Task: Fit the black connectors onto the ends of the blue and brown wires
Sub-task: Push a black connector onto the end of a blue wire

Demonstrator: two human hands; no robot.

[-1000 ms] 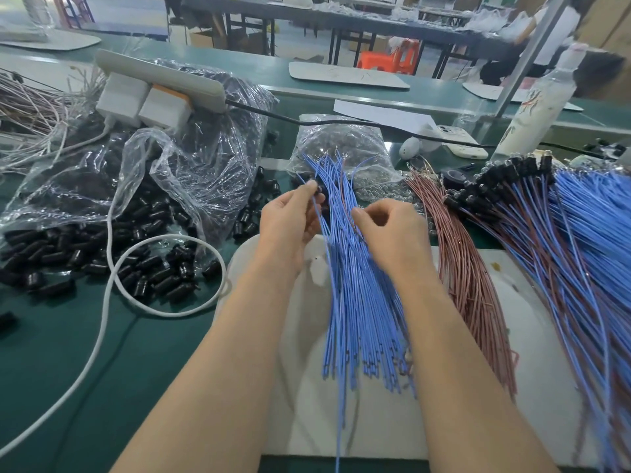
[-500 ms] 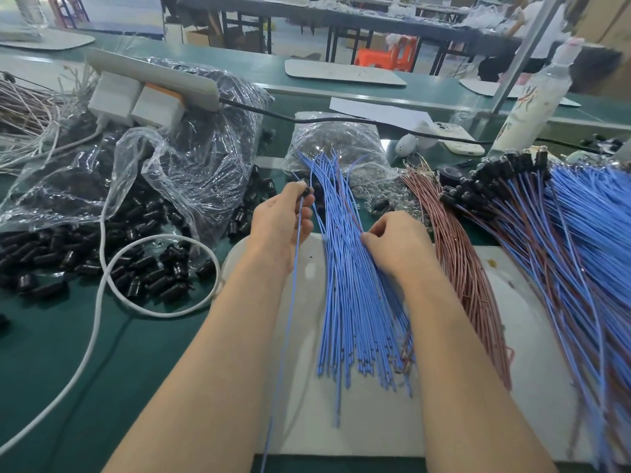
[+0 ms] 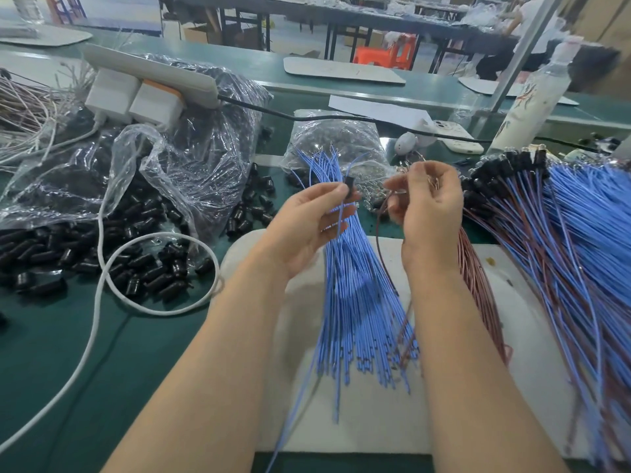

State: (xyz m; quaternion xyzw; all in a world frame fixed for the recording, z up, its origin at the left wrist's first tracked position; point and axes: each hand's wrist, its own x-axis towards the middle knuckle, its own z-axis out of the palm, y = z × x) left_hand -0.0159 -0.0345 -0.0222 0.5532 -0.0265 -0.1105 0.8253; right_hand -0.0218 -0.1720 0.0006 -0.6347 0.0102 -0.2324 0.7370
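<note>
Head view. Raised above the white mat [image 3: 341, 425]: left hand [image 3: 307, 230], thumb and forefinger pinching one black connector [image 3: 349, 183], other fingers loosely curled around a single blue wire [image 3: 339, 215] trailing down toward the near edge. Just beside it, not touching: right hand [image 3: 432, 209], fingers curled, pinching the top end of a brown wire [image 3: 378, 240] that droops below the palm. Narrow gap between the two hands.

Directly beneath both: blue wire bundle [image 3: 355, 302], fanned on the mat. Under the right forearm: brown wire bundle [image 3: 478, 281], partly hidden.

Crowding the right side: finished wires [image 3: 563, 240] capped in black, overlapping the mat's right part. Behind them, a white spray bottle [image 3: 532, 97] and a phone [image 3: 457, 139].

Crowding the left: loose connectors [image 3: 143, 268] spilled from a crumpled clear bag [image 3: 194, 158], circled by a looping white cable [image 3: 99, 288]; power strip [image 3: 150, 71] lying on top of the bag. Beyond the hands, a smaller clear bag [image 3: 338, 138].

Open room: bare green table [image 3: 61, 387] at lower left, crossed only by the cable; bare mat along its near edge, below the wire tips.
</note>
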